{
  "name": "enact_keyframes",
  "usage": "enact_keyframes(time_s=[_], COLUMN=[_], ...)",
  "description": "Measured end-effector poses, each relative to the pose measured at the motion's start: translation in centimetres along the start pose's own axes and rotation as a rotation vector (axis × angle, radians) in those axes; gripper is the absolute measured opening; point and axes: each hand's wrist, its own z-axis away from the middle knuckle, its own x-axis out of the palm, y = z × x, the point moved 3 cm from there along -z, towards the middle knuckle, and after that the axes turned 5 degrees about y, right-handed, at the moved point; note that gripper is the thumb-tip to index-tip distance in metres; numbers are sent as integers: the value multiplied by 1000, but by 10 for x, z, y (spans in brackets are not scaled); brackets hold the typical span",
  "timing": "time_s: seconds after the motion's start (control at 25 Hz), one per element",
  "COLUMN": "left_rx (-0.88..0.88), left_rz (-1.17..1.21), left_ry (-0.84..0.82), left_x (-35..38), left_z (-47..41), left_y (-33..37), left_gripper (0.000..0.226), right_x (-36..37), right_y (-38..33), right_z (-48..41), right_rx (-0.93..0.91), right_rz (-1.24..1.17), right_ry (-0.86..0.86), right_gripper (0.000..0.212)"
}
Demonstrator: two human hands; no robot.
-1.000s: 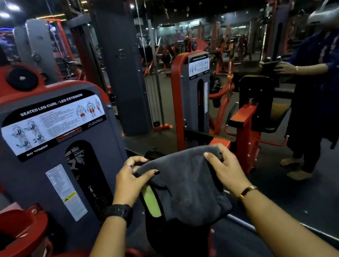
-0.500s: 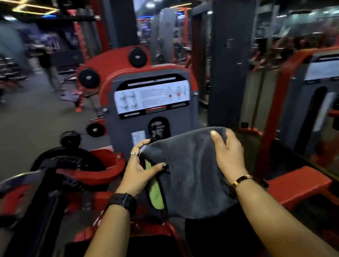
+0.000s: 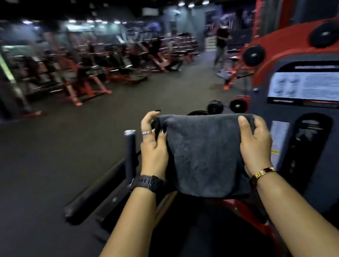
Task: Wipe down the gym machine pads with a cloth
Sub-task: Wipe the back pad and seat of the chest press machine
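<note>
Head view: cloth (image 3: 204, 156) hangs close in front, in the air, on no pad yet. It looks soft, light, limp, not slippery, so I judge the top corners are the best place to hold; that keeps it flat for wiping. Left hand (image 3: 153, 152) pinches the top left corner w/ thumb and fingers; right hand (image 3: 254, 141) grips the top right edge, thumb in front. Forearms reach fwd, wrists approx level. Beyond: bar (image 3: 130, 153) at left, machine (image 3: 322, 151) at right.

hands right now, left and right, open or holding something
Left hand: closed, pinching the left top edge of the grey cloth.
Right hand: closed, fingers curled over the cloth's right top edge.
</note>
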Motion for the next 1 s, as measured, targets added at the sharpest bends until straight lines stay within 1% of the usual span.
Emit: enact_keyframes(time_s=[0.08, 0.16, 0.2, 0.28, 0.36, 0.4, 0.52, 0.6, 0.76, 0.84, 0.92, 0.96, 1.0], left_rx=[54, 58, 40, 3, -9, 3, 22, 5, -15, -18, -32, -46, -63], left_rz=[-142, -238, -248, -242, -258, -305, -498, -527, -555, -559, -583, -608, -630], left_ry=[92, 190, 246, 340, 406, 421, 471, 493, 597, 663, 714, 747, 779], left_x=[-46, -94, -117, -160, -207, -230, -296, -330, -405, -444, -479, -501, -522], left_z=[0, 0, 1, 3, 11, 15, 25, 28, 30, 27, 26, 28, 31], left_y=[19, 34, 43, 55, 64, 66, 67, 66, 61, 57, 54, 51, 49], left_gripper=[49, 48, 45, 37, 20, 12, 28, 30, 29, 30, 34, 37, 37], right_x=[45, 88, 111, 150, 191, 209, 259, 286, 345, 379, 408, 421, 433], right_y=[-18, -41, -51, -67, -83, -89, -110, -120, -140, -148, -152, -154, -155], right_z=[17, 37, 49, 72, 104, 121, 171, 198, 259, 289, 317, 335, 352], right_rx=[-4, -19, -28, -28, -36, -31, 7, 30, 91, 161, 320, 422, 496], right_rz=[-104, -180, -203, -237, -259, -262, -304, -295, -292, -272, -329, -382, -421], right_ry=[-98, -191, -235, -313, -412, -458, -573, -622, -747, -865, -1076, -1197, -1299], right_gripper=[14, 23, 25, 27, 30, 31, 26, 22, 23, 28, 38, 39, 35])
